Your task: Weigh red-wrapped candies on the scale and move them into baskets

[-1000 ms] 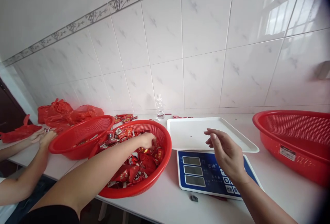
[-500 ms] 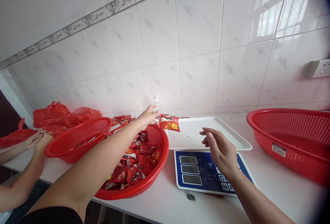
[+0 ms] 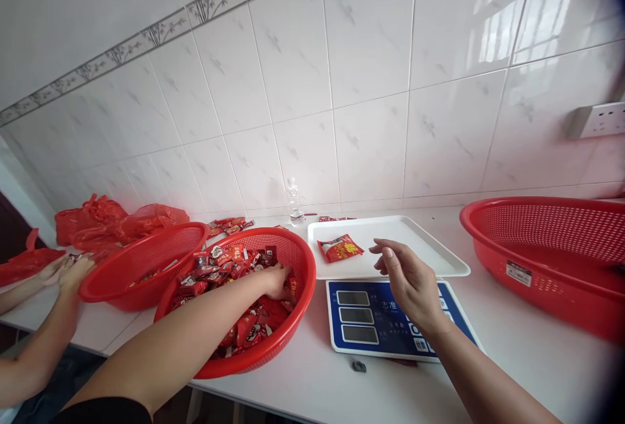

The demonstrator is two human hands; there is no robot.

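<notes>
My left hand (image 3: 279, 282) reaches down into a red perforated basket (image 3: 306, 287) full of small red snack packets (image 3: 229, 271). Its fingers are hidden among the packets, so I cannot see whether they grip one. One red and yellow packet (image 3: 340, 249) lies flat on the white tray (image 3: 415, 248) of a digital scale. Over the scale's blue keypad panel (image 3: 359, 315) hovers my right hand (image 3: 414, 284), holding nothing, with its fingers loosely bent and apart.
A large red basket (image 3: 547, 281) stands on the right, and another red basket (image 3: 112, 284) on the left beside red plastic bags (image 3: 92, 219). A clear bottle (image 3: 294, 202) is against the wall. Another person's hands (image 3: 73, 274) work at far left. A small dark object (image 3: 359, 366) lies before the scale.
My left hand has let go of the red and yellow packet, which now rests on the tray, and has moved down into the basket. My right hand stays over the scale.
</notes>
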